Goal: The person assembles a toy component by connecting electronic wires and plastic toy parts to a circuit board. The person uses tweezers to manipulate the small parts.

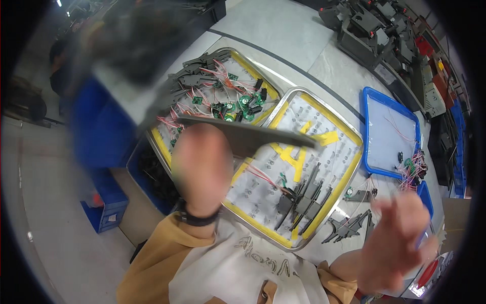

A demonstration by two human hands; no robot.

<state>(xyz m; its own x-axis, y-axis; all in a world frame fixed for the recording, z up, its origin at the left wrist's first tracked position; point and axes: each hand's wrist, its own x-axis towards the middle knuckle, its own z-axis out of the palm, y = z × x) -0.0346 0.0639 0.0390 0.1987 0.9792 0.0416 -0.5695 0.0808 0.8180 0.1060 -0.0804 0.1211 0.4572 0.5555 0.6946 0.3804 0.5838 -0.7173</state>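
Note:
My left hand (201,172), with a dark band at the wrist, is raised over the edge between two metal trays. A long, flat dark grey plastic part (253,136) reaches rightward from it, and the hand is closed on this part; its fingertips are lost in blur. My right hand (400,235) hangs in the air at the right, near loose grey parts (349,227) on the table. Its fingers are smeared by motion, and I cannot see anything in them. Below the held part, the near tray (349,190) carries several thin grey pieces (304,202) with red wires.
Behind lies another tray (273,91) with green circuit boards (248,101), wires and grey parts. A blue tray (365,126) stands at the right beside tangled wires (412,169). Dark bins of grey parts (364,25) fill the far right. A blue box (109,207) sits at the left.

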